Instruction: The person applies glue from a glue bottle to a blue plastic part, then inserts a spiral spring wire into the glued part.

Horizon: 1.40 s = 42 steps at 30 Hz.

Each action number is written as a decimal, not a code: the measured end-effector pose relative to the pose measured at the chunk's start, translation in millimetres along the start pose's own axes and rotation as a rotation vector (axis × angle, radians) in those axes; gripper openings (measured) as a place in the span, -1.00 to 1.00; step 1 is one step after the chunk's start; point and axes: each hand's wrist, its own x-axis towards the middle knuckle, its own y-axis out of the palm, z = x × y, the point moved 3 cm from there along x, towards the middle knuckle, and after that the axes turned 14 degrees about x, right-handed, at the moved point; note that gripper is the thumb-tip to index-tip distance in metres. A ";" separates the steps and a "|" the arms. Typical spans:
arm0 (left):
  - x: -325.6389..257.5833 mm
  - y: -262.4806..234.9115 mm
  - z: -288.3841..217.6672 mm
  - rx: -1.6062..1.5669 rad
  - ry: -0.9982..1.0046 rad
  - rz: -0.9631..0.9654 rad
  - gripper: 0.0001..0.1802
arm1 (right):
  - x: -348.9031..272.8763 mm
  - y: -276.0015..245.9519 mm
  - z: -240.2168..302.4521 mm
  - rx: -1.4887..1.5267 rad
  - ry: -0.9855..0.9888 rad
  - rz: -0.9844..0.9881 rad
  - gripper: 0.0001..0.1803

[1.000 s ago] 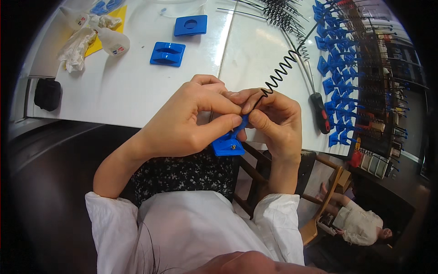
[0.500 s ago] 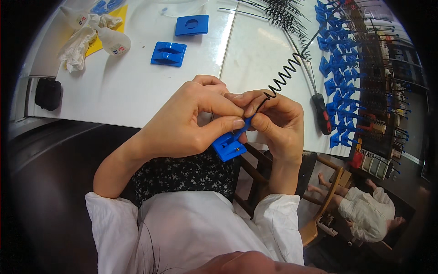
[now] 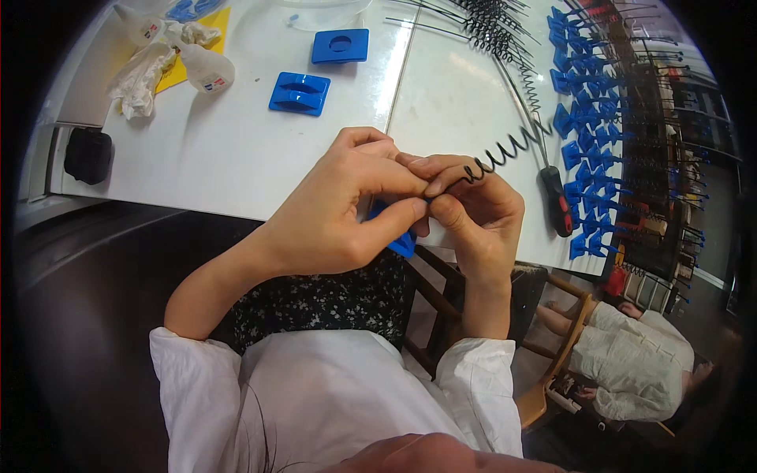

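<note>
"Operator, what's leftmost?"

"I see crumpled white tissue (image 3: pixel 142 75) beside a translucent plastic squeeze bottle (image 3: pixel 207 69); then a square blue plastic plate with an oval hole (image 3: pixel 339 57), on the white table (image 3: pixel 197 158)."

"And the grip?"

"The left hand (image 3: pixel 339 209) pinches, thumb to forefinger, a blue plastic piece (image 3: pixel 402 245), mostly hidden beneath it near the table's front edge. The right hand (image 3: pixel 485 217) has its fingertips closed on the end of a black coiled metal wire (image 3: pixel 505 152)."

"Further right?"

"I've got a black-and-red screwdriver (image 3: pixel 557 206), near many small blue plastic parts (image 3: pixel 583 173)."
</note>
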 end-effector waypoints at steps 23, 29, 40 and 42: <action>-0.8 -3.5 -1.5 -0.088 0.051 0.005 -0.88 | -7.0 1.4 -2.8 -0.154 -0.259 0.029 -0.89; -0.9 -1.5 -0.4 -0.088 0.071 -0.023 -0.89 | -6.8 -0.6 -3.1 -0.130 -0.260 0.025 -0.88; -1.7 -0.9 -0.4 -0.104 0.060 -0.028 -0.88 | -6.3 -1.9 -2.0 -0.117 -0.225 0.038 -0.89; -1.1 -2.3 -2.0 -0.102 0.054 -0.030 -0.89 | -6.2 -1.4 -2.3 -0.111 -0.237 0.031 -0.90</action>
